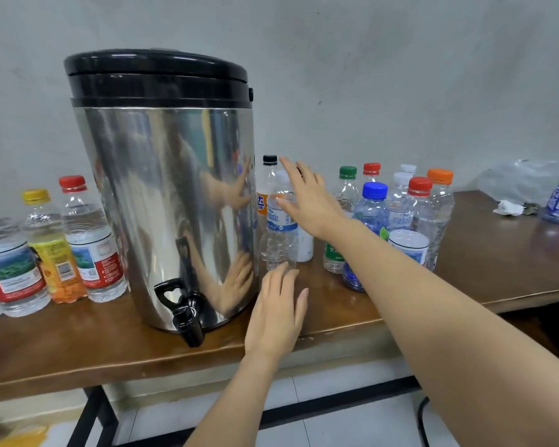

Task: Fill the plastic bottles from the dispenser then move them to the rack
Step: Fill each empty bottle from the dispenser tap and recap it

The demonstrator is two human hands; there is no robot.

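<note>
"While the dispenser (165, 188) stood on the bench (78, 343), where was the clear bottle (281, 233)?"

"Just right of it. The right hand (307, 201) stretched toward it, fingers spread; the left hand (278, 311) hovered nearer, fingers straight, holding nothing."

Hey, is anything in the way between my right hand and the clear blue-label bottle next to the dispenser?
Nothing visible does. The right hand is open, its fingers overlapping the upper part of the blue-label bottle beside the dispenser. The black-capped bottle stands behind it; the left hand lies by its base.
</note>
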